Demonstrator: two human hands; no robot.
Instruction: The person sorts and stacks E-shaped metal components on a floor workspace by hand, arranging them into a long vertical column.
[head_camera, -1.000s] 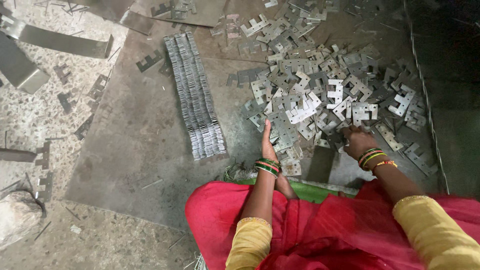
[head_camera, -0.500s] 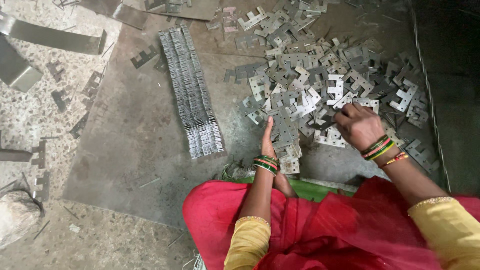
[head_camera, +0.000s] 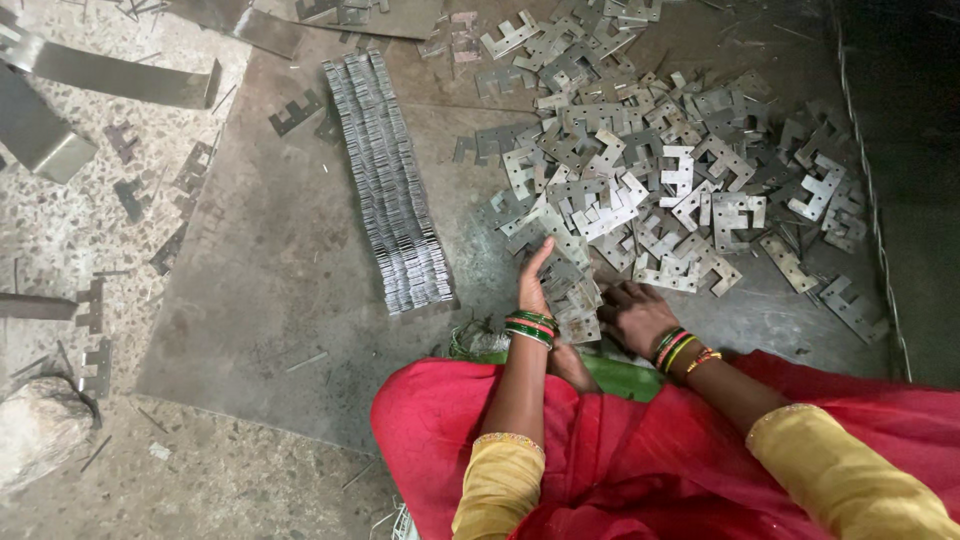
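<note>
I sit on the floor in a red garment with yellow sleeves. My left hand (head_camera: 535, 283) stands on edge, fingers straight up, its palm against a small stack of flat metal plates (head_camera: 580, 318) just in front of my knees. My right hand (head_camera: 636, 316) lies curled on the right side of that stack, fingers closed on plates there. Both wrists wear coloured bangles. A wide heap of loose notched metal plates (head_camera: 650, 190) spreads beyond my hands. To the left lies a long neat row of stacked plates (head_camera: 385, 180).
A large grey metal sheet (head_camera: 270, 290) covers the floor under the plates. Bent metal strips (head_camera: 120, 78), a folded metal piece (head_camera: 40, 135) and scrap offcuts litter the speckled floor at left. A dark wall edge (head_camera: 905, 200) bounds the right side. A whitish bag (head_camera: 40, 430) lies lower left.
My right hand has come back from the loose heap to the small stack by my left hand. My left hand has stayed beside the stack.
</note>
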